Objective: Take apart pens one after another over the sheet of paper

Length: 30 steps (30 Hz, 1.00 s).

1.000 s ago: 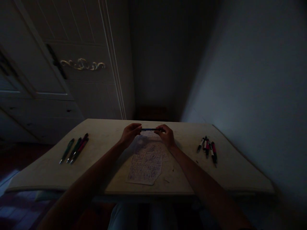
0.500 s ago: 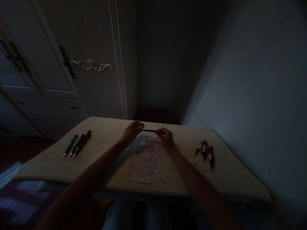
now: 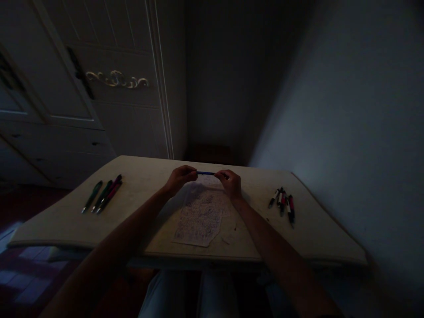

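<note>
Above the far end of the paper (image 3: 198,221), my left hand (image 3: 180,177) and right hand (image 3: 230,182) pinch a pen (image 3: 205,173) near opposite ends, likely for a level, steady hold, other pens (image 3: 92,197) lying well apart on either side.

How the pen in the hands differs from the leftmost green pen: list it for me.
Colour: the held pen looks dark blue; the leftmost green pen is green with a silvery tip.
Pose: the held pen runs sideways between left hand and right hand; the green pen lies slanted on the table.
Visibility: the hands partly cover the held pen; the green pen shows whole.
Shared: both are slim and straight.
</note>
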Tool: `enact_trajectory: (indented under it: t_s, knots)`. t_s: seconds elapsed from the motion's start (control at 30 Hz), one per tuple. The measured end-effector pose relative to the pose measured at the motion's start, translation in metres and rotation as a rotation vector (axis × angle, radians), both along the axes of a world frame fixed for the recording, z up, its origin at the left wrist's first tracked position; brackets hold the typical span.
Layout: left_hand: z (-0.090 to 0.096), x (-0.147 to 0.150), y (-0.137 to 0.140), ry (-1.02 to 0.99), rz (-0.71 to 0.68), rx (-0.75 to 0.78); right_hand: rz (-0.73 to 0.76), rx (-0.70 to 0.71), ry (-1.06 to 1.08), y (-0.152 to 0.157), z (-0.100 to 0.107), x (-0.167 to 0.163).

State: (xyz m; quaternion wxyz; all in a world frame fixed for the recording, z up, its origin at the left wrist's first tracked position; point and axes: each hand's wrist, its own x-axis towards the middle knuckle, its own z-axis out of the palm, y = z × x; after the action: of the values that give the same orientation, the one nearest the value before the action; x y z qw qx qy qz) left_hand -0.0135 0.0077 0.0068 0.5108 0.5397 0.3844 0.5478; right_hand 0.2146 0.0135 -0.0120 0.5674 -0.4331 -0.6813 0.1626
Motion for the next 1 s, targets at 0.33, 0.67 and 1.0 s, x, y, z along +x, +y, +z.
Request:
enact_trajectory:
  t_s: [0.33,0.67,1.0]
  knots:
    - [0.006,0.004,-0.004,-0.210,0.107,-0.053,0.049,-0.019,0.001,-0.004,-0.001,0.001]
    - [-0.001,0.007,-0.006,-0.044,-0.052,-0.115,-0.004,0.028,0.001,-0.006,0.002,0.000]
    - [-0.001,0.010,-0.010,0.194,0.135,0.153,-0.010,-0.011,-0.089,-0.006,0.002,0.003]
